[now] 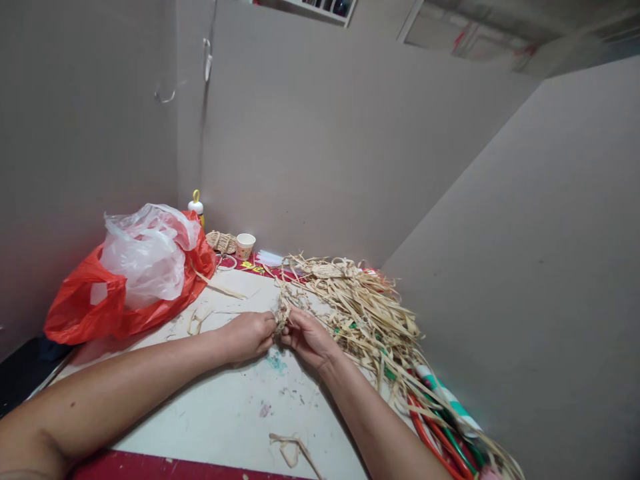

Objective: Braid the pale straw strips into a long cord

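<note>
Working over the white board (pixel 210 407) on the bench (pixel 150 468). The straw piece (pixel 282 320), a knotty twist, sits above the board's far half, between my hands. Risks, as I judge them: the straw looks dry, so a sharp bend or hard tug could split a strand; if either hand eased off, the twist might spring loose. The straw pile (pixel 363 303) spreads across the board's right side, near my right forearm, and a stray strip could snag on it. Left hand (pixel 249 337): fingers curled in, nearly a fist, clamped on the left side of the twist; exact fingertip contact hidden. Right hand (pixel 309 338): thumb and fingers drawn together, pinching its right side; other fingers bent beneath. A loose strip (pixel 300 451) lies at the board's near edge. Red bag (pixel 95 287) over its far left corner; paper cup (pixel 245 247) just beyond its far edge.
</note>
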The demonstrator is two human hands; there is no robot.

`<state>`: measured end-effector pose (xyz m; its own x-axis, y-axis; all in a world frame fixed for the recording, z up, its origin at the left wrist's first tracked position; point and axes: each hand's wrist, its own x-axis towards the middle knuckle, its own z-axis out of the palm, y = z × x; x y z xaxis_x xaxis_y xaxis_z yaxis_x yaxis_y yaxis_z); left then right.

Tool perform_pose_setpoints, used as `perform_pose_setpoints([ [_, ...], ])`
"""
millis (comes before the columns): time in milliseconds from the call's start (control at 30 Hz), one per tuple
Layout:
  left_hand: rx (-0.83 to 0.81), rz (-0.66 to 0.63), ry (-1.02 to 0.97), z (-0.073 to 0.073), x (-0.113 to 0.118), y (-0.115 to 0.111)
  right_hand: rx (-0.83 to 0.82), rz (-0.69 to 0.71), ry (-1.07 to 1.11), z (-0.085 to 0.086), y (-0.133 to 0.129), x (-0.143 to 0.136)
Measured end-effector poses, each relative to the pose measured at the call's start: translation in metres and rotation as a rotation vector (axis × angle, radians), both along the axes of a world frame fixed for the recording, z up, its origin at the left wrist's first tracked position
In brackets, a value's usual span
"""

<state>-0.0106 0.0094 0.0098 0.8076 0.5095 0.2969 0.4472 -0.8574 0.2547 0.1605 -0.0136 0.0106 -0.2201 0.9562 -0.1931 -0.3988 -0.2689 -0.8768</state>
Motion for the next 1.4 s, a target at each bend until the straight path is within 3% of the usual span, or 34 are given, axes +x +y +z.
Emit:
perform_pose_setpoints([
  [267,-0.079,0.052,-0.026,0.0,0.0,0.002,-0.059,0.005,-0.126,0.008,0.005,0.012],
  [433,-0.075,0.07,-0.06,-0.002,0.0,0.004,-0.111,-0.021,-0.082,0.012,0.005,0.017],
  [800,-0.054,0.09,-0.096,0.001,-0.001,0.008,-0.11,-0.24,0.066,0.017,0.003,0.006],
  [1033,-0.058,0.129,-0.082,0.002,-0.003,0.014,0.011,-0.419,0.093,0.023,0.007,0.016],
  [1133,-0.056,0.089,-0.055,0.001,-0.002,0.01,0.043,-0.485,0.044,0.023,0.012,0.026],
  [1233,-0.056,-0.028,-0.018,0.0,0.002,0.001,0.051,-0.538,-0.025,0.017,0.019,0.035],
  [1333,-0.153,-0.118,-0.051,-0.002,0.005,-0.006,0.058,-0.542,-0.116,0.014,0.021,0.041],
  [1400,-0.419,-0.088,-0.183,-0.003,0.007,-0.009,0.073,-0.496,-0.2,0.018,0.02,0.042],
])
